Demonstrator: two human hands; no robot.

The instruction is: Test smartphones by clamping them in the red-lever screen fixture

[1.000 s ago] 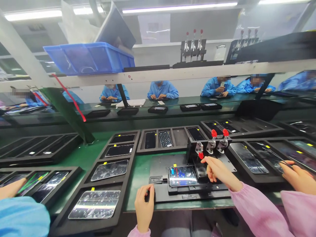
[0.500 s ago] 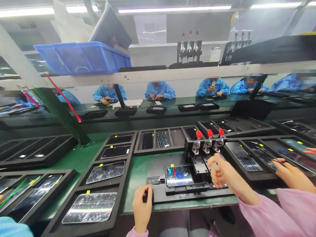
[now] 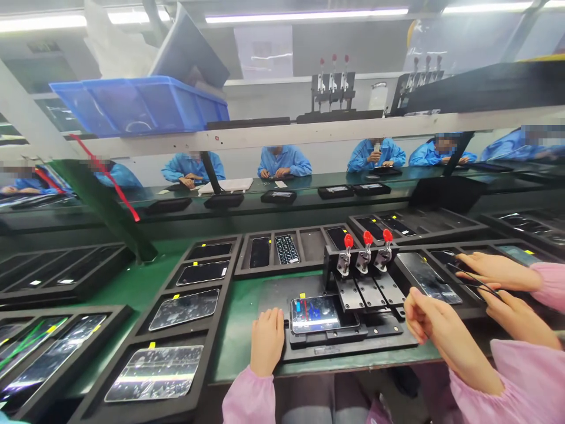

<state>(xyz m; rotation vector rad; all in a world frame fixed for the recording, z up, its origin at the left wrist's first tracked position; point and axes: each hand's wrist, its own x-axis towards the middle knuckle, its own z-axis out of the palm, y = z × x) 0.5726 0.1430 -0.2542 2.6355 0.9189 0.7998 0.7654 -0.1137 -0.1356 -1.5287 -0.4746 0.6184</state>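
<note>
While the left hand [image 3: 267, 341] rests against the edge of a flat black fixture plate [image 3: 276, 300], its fingers pressed together, the right hand [image 3: 441, 335] hovers beyond the plate's right end, its fingertips [image 3: 412, 309] bunched; whether they pinch anything, I cannot tell. A glass-fronted smartphone [image 3: 324, 314] lies face up in a black holder on the plate, below three red-knobbed steel toggle clamps [image 3: 364, 256]. Black foam trays hold more phones: one tray [image 3: 185, 309] at the left carries glossy film-covered screens marked with yellow tags, and another [image 3: 269, 253] beyond the plate holds dark panels. On the right, a co-worker's pink-sleeved hands [image 3: 498, 271] work thin black tweezers [image 3: 479, 284] above a tray. A blue plastic crate [image 3: 136, 106] sits on the overhead shelf.
</note>
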